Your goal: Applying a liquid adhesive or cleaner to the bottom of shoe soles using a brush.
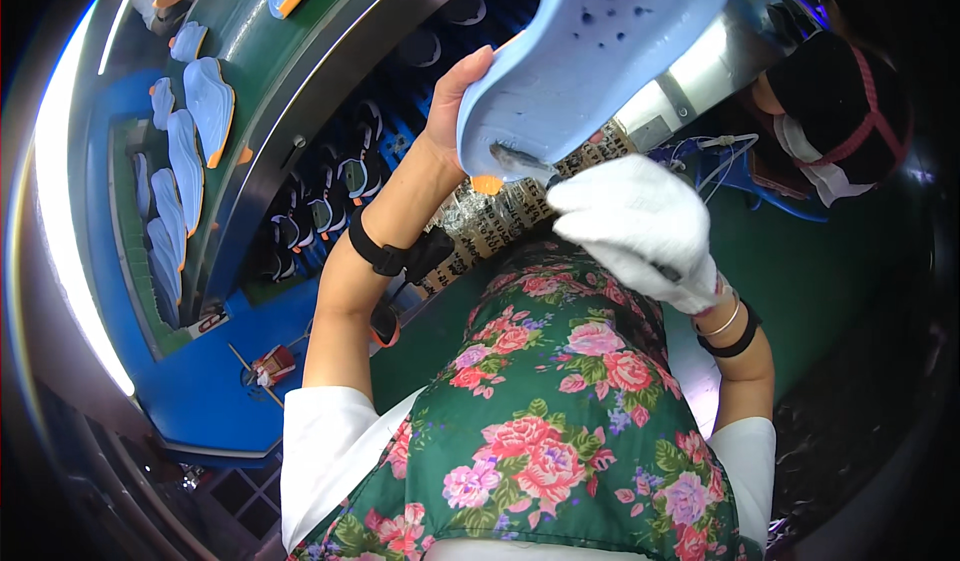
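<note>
My left hand (455,101), bare, grips the edge of a large light-blue shoe insole (590,71) and holds it up tilted. Small dark holes dot the insole's far part, and an orange patch shows at its near end. In a white knitted glove, my right hand (640,226) is closed round a small brush (518,158). The brush's dark, wet-looking tip touches the insole's upper face close to the near end. Most of the brush handle is hidden by the glove.
At the left, a green belt (255,51) behind a metal rail carries several blue insoles (208,106) with orange edges. Dark shoes (355,171) stand in rows below. A taped cardboard box (490,216) lies beneath my hands. Another person (830,111) is at the right, near white cables (725,146).
</note>
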A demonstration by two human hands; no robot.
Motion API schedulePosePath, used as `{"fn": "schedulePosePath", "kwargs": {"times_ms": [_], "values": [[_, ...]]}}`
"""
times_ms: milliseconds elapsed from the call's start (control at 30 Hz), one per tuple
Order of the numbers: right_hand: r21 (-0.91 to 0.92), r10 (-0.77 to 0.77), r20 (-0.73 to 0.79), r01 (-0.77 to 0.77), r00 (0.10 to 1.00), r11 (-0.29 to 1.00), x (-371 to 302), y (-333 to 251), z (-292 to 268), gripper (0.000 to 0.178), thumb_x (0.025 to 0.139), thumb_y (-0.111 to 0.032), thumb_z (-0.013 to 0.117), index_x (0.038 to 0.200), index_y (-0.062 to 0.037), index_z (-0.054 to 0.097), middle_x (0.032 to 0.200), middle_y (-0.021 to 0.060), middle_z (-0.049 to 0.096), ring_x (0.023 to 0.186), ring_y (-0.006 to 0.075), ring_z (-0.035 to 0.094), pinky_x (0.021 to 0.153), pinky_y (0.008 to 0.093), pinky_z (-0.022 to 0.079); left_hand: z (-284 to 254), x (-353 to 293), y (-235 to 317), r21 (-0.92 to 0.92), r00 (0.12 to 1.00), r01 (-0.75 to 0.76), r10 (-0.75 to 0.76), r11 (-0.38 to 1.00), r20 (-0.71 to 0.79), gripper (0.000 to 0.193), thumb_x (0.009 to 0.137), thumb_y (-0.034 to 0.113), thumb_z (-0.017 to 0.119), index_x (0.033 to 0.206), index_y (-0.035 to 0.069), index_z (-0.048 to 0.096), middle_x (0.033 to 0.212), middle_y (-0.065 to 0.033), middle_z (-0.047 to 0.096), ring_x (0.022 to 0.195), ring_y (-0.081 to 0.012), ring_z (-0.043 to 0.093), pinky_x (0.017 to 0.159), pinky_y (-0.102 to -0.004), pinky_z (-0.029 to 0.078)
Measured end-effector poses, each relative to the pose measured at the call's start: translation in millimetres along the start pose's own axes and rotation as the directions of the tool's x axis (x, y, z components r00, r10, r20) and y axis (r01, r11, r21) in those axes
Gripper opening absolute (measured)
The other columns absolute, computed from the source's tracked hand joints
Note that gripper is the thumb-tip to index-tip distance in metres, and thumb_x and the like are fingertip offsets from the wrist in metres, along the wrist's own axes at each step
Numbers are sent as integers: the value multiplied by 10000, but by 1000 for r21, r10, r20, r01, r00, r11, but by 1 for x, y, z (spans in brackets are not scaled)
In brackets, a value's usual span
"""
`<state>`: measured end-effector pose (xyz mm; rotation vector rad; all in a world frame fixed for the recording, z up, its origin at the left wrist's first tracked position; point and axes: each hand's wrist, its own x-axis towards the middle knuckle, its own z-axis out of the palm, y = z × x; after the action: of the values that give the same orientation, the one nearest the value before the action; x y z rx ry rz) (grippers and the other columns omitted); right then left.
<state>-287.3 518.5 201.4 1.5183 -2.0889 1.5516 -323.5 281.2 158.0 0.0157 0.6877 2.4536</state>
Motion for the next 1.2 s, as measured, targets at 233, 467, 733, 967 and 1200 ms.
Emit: {"fn": "schedulePosePath", "kwargs": {"times_ms": [233,467,733,967,1200], "values": [[241,-53,26,45,998,969,-2,1,9,218,757,-43,780,971,-66,747,1013,108,750,918,270,723,767,363,581,-26,2,7,163,1000,-1,-4,987,30,918,880,700,502,1565,112,335,1550,-258,367,1323,-508,466,1107,-646,362],[438,117,-1,-105,993,893,-1,8,17,161,771,2,799,916,-61,771,985,124,757,898,262,725,784,351,572,-13,1,6,149,996,-37,49,988,-79,935,879,707,507,1569,105,321,1559,-267,349,1336,-526,450,1118,-620,373],[518,454,27,-401,890,755,-7,12,6,133,787,48,746,910,-1,765,959,151,758,886,209,727,826,330,569,-15,-4,-17,-53,989,-21,13,998,-149,945,893,754,466,1553,89,341,1513,-267,419,1263,-539,517,1083,-579,436],[-96,271,-287,-309,919,946,19,38,-37,158,771,19,777,927,-3,766,968,130,761,873,224,729,811,327,564,-17,-10,-61,-357,1000,-2,-4,934,-17,834,946,650,486,1558,104,333,1504,-250,433,1272,-507,514,1069,-592,449],[38,169,-199,-164,965,986,15,43,-35,185,755,24,788,933,-26,776,958,116,770,900,235,738,814,333,573,-22,-21,-64,-328,978,-93,25,940,-206,915,906,679,526,1566,87,303,1517,-303,373,1272,-544,498,976,-652,497]]}}
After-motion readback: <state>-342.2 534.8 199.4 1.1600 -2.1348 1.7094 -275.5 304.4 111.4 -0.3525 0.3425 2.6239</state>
